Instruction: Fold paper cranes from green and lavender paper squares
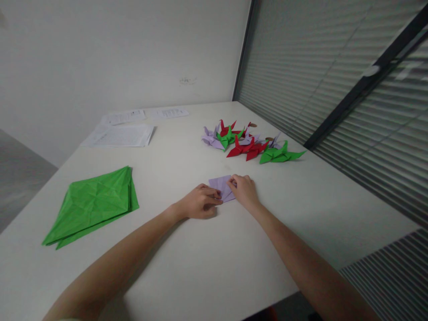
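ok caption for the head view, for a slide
Left hand and right hand fold lilac paper on the table, folded cranes beyond

L hand (199, 203) bare | R hand (245, 191) bare | forearms (133, 249) uncovered to frame btm

Dim, even light; warped edges.

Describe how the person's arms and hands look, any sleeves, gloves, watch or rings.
The left arm and right arm are bare up to the picture's bottom edge, with no sleeves showing. The left hand and right hand wear no gloves, and no watch, bracelet or ring is visible.
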Demonstrator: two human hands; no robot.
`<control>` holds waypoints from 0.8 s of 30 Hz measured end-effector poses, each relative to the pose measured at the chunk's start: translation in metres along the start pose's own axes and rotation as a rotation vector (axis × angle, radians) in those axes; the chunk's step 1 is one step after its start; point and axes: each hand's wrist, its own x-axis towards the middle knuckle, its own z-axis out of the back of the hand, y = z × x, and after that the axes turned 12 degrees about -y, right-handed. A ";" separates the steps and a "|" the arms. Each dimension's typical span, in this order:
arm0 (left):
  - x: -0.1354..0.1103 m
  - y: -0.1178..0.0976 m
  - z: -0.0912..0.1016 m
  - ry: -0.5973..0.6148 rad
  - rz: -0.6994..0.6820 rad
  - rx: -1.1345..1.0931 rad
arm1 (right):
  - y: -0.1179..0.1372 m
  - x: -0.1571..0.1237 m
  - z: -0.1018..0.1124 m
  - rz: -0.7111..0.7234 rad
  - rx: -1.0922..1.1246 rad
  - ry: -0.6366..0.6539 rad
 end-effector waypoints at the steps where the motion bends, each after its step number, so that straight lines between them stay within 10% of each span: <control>1: 0.000 0.001 0.000 -0.003 -0.006 -0.006 | 0.000 0.000 0.000 -0.001 0.003 -0.001; 24: -0.001 0.007 -0.004 -0.026 0.003 -0.019 | 0.002 0.003 -0.006 -0.010 0.015 0.006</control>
